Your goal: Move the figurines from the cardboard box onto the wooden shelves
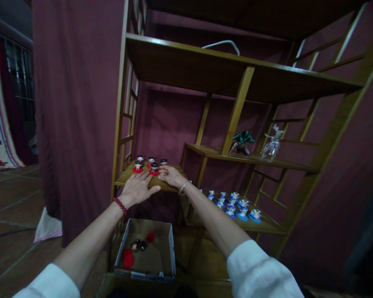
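Note:
Several small black-haired figurines (138,166) on round red bases stand in two rows on a wooden shelf (122,181). My left hand (137,189) lies palm down at the shelf's front edge, fingers stretched out, fingertips close to the bases of the front figurines. It holds nothing. From the right, my right hand (173,177) reaches in with its fingers curled together at the side of the front right figurine (154,168). The fingertips seem to grip that figurine's edge, though the contact is partly hidden. Another figurine (164,162) stands just behind my right fingers.
Below the shelf, an open box (161,260) holds red discs (128,260) and dark figurine parts (139,245). Several blue-and-white figurines (231,211) fill a lower right shelf. Above them stand a dark green figure (243,142) and a clear glass deer (271,145). Wooden uprights (238,111) divide the rack.

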